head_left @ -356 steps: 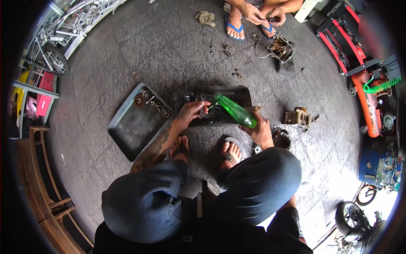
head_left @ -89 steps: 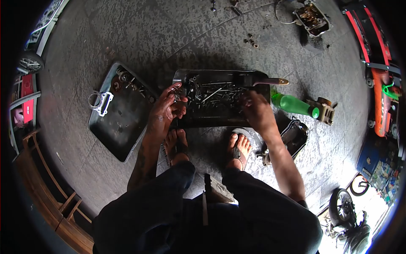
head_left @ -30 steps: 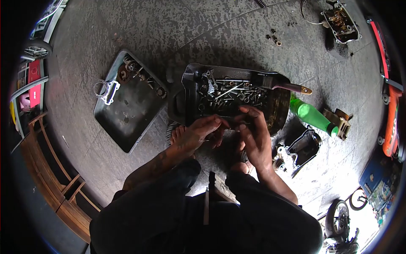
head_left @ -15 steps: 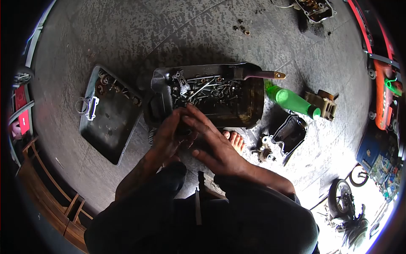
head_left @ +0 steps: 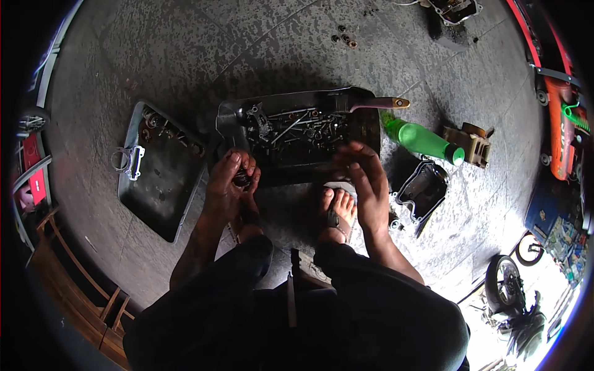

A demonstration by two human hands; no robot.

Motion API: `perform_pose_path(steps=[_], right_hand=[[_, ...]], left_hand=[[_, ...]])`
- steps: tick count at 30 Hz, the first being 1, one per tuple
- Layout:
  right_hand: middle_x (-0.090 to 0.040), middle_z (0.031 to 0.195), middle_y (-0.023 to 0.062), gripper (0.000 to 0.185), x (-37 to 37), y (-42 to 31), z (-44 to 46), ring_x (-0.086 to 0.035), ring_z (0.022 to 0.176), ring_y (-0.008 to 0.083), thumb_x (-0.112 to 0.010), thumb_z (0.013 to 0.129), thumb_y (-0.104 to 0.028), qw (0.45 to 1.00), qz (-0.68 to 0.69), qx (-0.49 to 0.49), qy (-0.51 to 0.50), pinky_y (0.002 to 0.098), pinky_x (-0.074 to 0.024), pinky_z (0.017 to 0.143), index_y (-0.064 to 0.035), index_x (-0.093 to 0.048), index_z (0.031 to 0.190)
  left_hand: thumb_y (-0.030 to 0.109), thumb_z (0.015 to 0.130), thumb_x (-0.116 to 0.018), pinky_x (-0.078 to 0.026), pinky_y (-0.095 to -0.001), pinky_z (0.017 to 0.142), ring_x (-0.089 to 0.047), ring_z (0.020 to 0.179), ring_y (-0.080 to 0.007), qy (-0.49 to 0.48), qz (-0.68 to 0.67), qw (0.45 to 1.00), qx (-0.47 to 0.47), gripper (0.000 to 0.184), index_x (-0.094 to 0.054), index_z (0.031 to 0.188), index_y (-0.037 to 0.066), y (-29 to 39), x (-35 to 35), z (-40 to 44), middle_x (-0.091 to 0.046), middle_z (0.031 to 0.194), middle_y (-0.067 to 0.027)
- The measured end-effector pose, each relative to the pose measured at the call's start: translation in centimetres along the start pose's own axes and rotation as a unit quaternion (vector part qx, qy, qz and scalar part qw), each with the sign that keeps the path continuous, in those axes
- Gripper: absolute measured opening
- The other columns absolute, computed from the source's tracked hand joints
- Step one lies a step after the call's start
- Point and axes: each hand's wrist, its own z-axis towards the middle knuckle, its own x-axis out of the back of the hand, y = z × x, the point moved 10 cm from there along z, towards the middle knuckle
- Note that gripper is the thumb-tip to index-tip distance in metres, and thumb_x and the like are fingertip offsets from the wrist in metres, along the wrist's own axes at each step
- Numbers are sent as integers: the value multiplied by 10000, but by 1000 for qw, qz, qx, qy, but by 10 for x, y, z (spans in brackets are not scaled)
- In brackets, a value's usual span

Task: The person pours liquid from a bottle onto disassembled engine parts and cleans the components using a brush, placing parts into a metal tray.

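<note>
My left hand (head_left: 228, 179) is curled around a small dark part (head_left: 242, 179) at the near left corner of the black tray (head_left: 291, 175). Its exact shape is hard to make out. My right hand (head_left: 366, 182), partly blurred, hangs at the tray's near right corner with its fingers apart and nothing visible in them. Bolts and other small metal parts (head_left: 309, 128) lie inside the tray. A brush (head_left: 377, 104) rests across its far right rim. Just right of the tray, the green bottle (head_left: 425, 139) lies on its side.
A second tray (head_left: 154, 198) on the left holds a few parts, with a silver gasket-like piece (head_left: 133, 162) on its rim. To the right are a metal block (head_left: 469, 145) and an open cover (head_left: 423, 190). Small rings (head_left: 352, 44) lie on the floor beyond.
The bottle went from my right hand to the floor, and the silver piece now lies on the left tray. My hands, together half a second ago, have moved apart.
</note>
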Motion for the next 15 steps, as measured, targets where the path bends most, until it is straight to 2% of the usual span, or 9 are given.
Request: perform_pose_path(steps=[1, 2, 4, 5, 8, 11, 12, 14, 15], right_hand=[[-484, 1326, 169, 456, 1, 7, 4, -488, 1229, 238, -499, 959, -82, 1000, 26, -4, -6, 339, -430, 983, 0, -356, 1385], [-484, 1326, 169, 456, -1, 11, 8, -488, 1229, 238, -499, 959, -82, 1000, 28, -4, -9, 339, -430, 983, 0, -356, 1385], [-413, 1403, 186, 539, 5, 11, 21, -432, 1296, 266, -516, 946, -75, 993, 95, -11, 70, 364, -403, 1026, 16, -283, 1422], [-388, 1424, 184, 559, 4, 3, 26, -393, 1319, 274, -531, 938, -69, 994, 70, 1, 80, 362, -348, 1063, 33, -273, 1423], [-388, 1423, 185, 570, -6, -13, 53, -383, 1317, 275, -559, 931, -92, 995, -11, 63, 71, 353, -292, 1087, 43, -278, 1408], [-370, 1436, 182, 593, -8, 3, 74, -354, 1328, 251, -616, 911, -140, 992, -40, 75, 91, 345, -252, 1096, 45, -302, 1379], [-370, 1436, 182, 593, -11, 5, 81, -354, 1328, 251, -616, 911, -140, 992, -39, 75, 89, 345, -252, 1096, 45, -302, 1379], [-478, 1333, 223, 636, -11, 5, 90, -471, 1241, 265, -650, 899, -218, 987, -77, 87, 108, 347, -351, 1025, 44, -295, 1357], [-478, 1333, 223, 636, -12, 3, 93, -471, 1241, 265, -650, 899, -218, 987, -77, 87, 107, 347, -351, 1025, 44, -295, 1357]], left_hand=[[382, 998, -415, -409, -268, 532, -504, 698, -151, 0, -11, 1000, -12, 288, -458, 930, 105, 3, 0, 1, -461, 797, -33], [382, 998, -415, -409, -268, 532, -504, 698, -151, 2, -9, 1000, -13, 288, -458, 930, 105, 7, -5, 2, -461, 797, -33], [378, 1003, -402, -395, -285, 562, -494, 668, -149, 26, -6, 1000, -14, 287, -454, 923, 107, 18, -13, 3, -455, 771, -27], [378, 1003, -402, -395, -285, 562, -494, 668, -149, 28, -4, 999, -17, 287, -454, 923, 107, 20, -12, 4, -455, 771, -27], [373, 1005, -393, -388, -279, 546, -487, 639, -148, 25, -34, 999, -9, 286, -456, 917, 109, 16, -7, 4, -448, 749, -20], [375, 1005, -400, -383, -278, 537, -484, 615, -149, 3, -51, 999, -13, 285, -460, 922, 109, 14, -3, 6, -441, 739, -13], [372, 1007, -398, -385, -279, 547, -486, 630, -150, 8, -37, 999, -8, 285, -464, 926, 107, 13, -1, 6, -446, 740, -16], [368, 1009, -397, -387, -279, 557, -488, 644, -151, 13, -24, 1000, -2, 284, -468, 931, 105, 12, 0, 5, -451, 742, -19], [364, 1007, -404, -390, -283, 575, -488, 666, -154, 26, -37, 999, 7, 281, -478, 952, 99, 11, -2, 6, -461, 753, -22]])
